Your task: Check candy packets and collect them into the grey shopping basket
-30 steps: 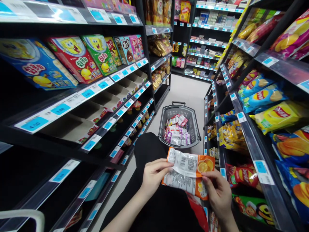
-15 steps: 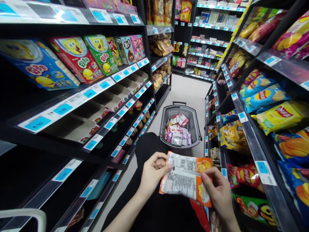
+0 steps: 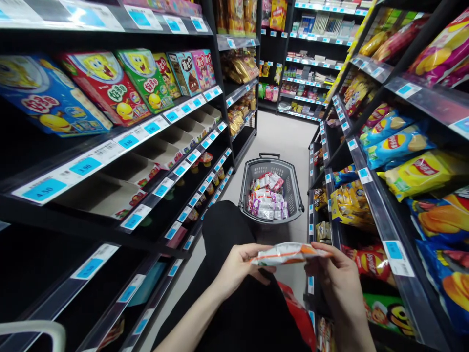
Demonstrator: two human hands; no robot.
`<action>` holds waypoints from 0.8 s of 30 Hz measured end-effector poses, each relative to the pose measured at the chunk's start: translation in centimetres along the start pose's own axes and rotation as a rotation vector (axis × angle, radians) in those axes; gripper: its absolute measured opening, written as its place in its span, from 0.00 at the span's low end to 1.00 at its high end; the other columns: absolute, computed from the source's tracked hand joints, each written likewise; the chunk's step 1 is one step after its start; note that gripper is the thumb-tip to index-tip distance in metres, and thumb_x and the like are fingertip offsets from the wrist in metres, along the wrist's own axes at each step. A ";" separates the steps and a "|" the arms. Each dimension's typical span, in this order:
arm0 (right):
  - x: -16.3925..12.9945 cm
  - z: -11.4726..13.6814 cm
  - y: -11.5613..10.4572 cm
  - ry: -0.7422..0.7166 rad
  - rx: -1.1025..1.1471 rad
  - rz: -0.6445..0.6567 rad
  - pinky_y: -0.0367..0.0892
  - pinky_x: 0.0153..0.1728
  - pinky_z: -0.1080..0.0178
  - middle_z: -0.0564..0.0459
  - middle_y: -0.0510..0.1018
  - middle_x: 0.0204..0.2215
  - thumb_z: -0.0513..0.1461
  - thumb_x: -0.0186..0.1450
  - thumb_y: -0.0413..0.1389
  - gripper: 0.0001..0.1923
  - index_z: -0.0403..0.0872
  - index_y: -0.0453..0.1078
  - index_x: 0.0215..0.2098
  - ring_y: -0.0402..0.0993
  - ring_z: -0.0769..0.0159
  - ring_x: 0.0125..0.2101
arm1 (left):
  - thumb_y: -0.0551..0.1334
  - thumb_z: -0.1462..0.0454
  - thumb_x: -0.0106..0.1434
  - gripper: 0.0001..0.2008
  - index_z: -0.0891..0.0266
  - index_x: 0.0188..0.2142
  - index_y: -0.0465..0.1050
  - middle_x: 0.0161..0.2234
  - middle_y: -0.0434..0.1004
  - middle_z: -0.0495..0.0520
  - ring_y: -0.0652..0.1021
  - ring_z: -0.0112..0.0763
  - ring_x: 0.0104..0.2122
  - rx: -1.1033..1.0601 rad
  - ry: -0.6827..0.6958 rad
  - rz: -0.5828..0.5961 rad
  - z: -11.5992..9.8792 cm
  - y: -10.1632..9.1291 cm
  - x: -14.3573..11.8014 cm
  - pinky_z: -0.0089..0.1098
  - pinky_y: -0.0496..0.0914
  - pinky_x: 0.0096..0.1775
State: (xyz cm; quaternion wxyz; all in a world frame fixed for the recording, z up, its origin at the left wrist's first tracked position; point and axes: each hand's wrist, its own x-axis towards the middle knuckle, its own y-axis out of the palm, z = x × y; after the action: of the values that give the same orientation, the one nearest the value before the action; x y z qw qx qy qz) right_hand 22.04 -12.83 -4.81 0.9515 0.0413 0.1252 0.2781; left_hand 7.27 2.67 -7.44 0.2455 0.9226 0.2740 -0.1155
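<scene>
An orange and silver snack packet (image 3: pixel 286 254) is held level above my lap, seen nearly edge-on. My left hand (image 3: pixel 244 264) pinches its left end, fingers curled beneath it. At the other end my right hand (image 3: pixel 330 266) grips the packet with the thumb on the near side. Past my knee, a grey shopping basket (image 3: pixel 297 198) stands on the floor. Inside it lie several small packets (image 3: pixel 267 198) in silver, purple and red. The packet's printed faces are mostly turned out of sight.
Black shelves with boxed snacks (image 3: pixel 106 85) and price labels run along the left. On the right, shelves hold crisp bags (image 3: pixel 425 168) close to my right arm. A pale floor (image 3: pixel 282 132) leads to shelving at the far end. Something red (image 3: pixel 298 313) lies beside my leg.
The packet has tipped from showing its printed back to nearly edge-on, and both hands have turned with it. My view has shifted slightly; the basket stays put on the floor.
</scene>
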 end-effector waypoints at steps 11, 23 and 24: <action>0.5 0.6 -2.0 0.063 -0.318 0.207 0.66 0.25 0.64 0.54 0.70 0.20 0.52 0.56 0.62 0.20 0.46 0.68 0.18 0.68 0.64 0.24 | 0.65 0.44 0.51 0.25 0.65 0.17 0.70 0.13 0.60 0.44 0.55 0.19 0.14 0.244 0.119 -0.141 -0.9 -0.3 -0.4 0.24 0.46 0.17; 0.4 0.4 -2.5 0.102 -0.231 0.251 0.67 0.26 0.64 0.51 0.75 0.24 0.49 0.58 0.62 0.16 0.45 0.71 0.22 0.70 0.62 0.25 | 0.65 0.44 0.51 0.25 0.63 0.17 0.67 0.10 0.53 0.41 0.51 0.18 0.13 0.174 0.082 -0.110 -0.4 0.1 -0.3 0.25 0.43 0.17; 0.4 0.3 -2.5 0.102 -0.230 0.255 0.67 0.26 0.64 0.51 0.75 0.24 0.49 0.59 0.62 0.16 0.45 0.71 0.23 0.70 0.62 0.26 | 0.65 0.44 0.50 0.25 0.64 0.17 0.68 0.10 0.54 0.41 0.51 0.18 0.13 0.173 0.081 -0.108 -0.4 0.1 -0.3 0.25 0.43 0.17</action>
State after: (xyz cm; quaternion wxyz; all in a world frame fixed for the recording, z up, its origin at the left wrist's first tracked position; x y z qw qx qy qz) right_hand 23.76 -14.71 -4.96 0.8993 -0.0662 0.1347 0.4108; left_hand 7.11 2.64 -6.93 0.1472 0.9282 0.3220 -0.1143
